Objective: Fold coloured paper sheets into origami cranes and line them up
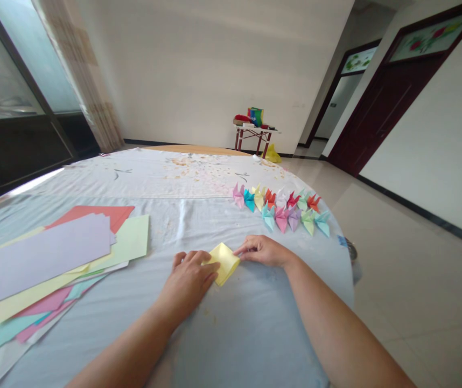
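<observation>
A small yellow sheet of folded paper [225, 262] lies on the cloth in front of me, its layers forming a diamond-like shape. My left hand [190, 274] rests over its left side, with thumb and fingers holding it against the table. At the paper's right corner, my right hand [264, 251] pinches the edge between thumb and fingertips. Just beyond, two rows of folded paper cranes [281, 217] in several colours stand on the table. To my left is a spread pile of coloured paper sheets [53, 253], a lilac one on top.
A pale cloth with a floral print covers the round table [166, 334]. Against the far wall stands a small side table [251, 131] with items on it and a yellow bag [272, 153] beside it. A dark red door [380, 102] is at the right.
</observation>
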A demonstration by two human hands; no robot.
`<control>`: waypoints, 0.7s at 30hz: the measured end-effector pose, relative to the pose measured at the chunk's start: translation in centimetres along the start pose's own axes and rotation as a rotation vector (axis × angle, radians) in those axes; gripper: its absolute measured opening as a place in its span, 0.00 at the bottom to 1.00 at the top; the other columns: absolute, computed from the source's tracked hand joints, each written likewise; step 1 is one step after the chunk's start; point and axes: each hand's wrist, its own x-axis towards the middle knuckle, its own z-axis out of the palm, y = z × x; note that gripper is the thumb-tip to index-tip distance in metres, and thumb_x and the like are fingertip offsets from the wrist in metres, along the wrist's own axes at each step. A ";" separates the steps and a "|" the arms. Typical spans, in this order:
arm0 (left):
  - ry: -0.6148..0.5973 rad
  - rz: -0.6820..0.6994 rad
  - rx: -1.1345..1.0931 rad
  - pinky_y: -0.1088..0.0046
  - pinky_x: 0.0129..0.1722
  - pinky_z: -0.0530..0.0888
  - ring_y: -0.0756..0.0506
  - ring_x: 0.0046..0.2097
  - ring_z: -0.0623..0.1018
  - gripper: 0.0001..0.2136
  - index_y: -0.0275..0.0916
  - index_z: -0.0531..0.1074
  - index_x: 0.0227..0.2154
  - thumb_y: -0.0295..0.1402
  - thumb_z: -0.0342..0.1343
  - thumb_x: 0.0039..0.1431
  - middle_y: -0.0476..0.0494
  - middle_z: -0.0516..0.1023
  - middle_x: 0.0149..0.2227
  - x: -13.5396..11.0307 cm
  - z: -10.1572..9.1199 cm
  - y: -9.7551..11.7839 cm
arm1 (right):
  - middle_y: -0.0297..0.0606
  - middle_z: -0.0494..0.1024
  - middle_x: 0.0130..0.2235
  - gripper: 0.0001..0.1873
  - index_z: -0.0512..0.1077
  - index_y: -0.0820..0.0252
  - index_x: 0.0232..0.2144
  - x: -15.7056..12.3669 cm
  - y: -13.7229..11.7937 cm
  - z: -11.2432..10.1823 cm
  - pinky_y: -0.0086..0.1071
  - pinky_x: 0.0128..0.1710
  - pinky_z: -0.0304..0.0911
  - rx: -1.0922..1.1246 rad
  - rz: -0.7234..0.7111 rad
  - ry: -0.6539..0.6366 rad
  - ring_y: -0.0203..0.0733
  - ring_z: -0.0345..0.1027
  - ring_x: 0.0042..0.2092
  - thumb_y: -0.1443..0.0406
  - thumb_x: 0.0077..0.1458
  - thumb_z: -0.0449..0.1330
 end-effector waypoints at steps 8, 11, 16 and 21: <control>0.014 0.004 -0.005 0.61 0.44 0.56 0.44 0.43 0.69 0.12 0.53 0.71 0.42 0.35 0.46 0.58 0.46 0.72 0.41 0.0 0.0 0.0 | 0.35 0.66 0.30 0.14 0.74 0.57 0.40 0.1 -0.4 -0.2 0.27 0.35 0.59 -0.040 0.010 0.010 0.34 0.61 0.33 0.60 0.51 0.58; -0.004 0.010 0.014 0.60 0.44 0.56 0.43 0.43 0.69 0.14 0.55 0.69 0.44 0.34 0.45 0.59 0.46 0.71 0.41 0.0 0.0 0.2 | 0.34 0.65 0.30 0.14 0.74 0.56 0.40 0.1 -0.5 -0.2 0.27 0.34 0.59 -0.057 0.018 0.000 0.34 0.61 0.32 0.60 0.50 0.58; -0.022 0.020 0.034 0.60 0.45 0.56 0.42 0.45 0.67 0.14 0.54 0.70 0.43 0.33 0.44 0.59 0.44 0.70 0.42 0.0 -0.1 0.5 | 0.34 0.65 0.30 0.14 0.75 0.57 0.39 0.2 -0.7 -0.4 0.27 0.34 0.59 -0.060 0.009 -0.010 0.33 0.60 0.32 0.60 0.50 0.59; -0.027 0.032 0.034 0.61 0.45 0.56 0.43 0.45 0.66 0.13 0.53 0.71 0.41 0.33 0.45 0.58 0.44 0.69 0.42 -0.1 -0.2 0.4 | 0.33 0.64 0.30 0.14 0.74 0.57 0.39 0.5 -0.9 -0.1 0.26 0.33 0.58 -0.052 -0.014 0.003 0.32 0.60 0.31 0.59 0.51 0.58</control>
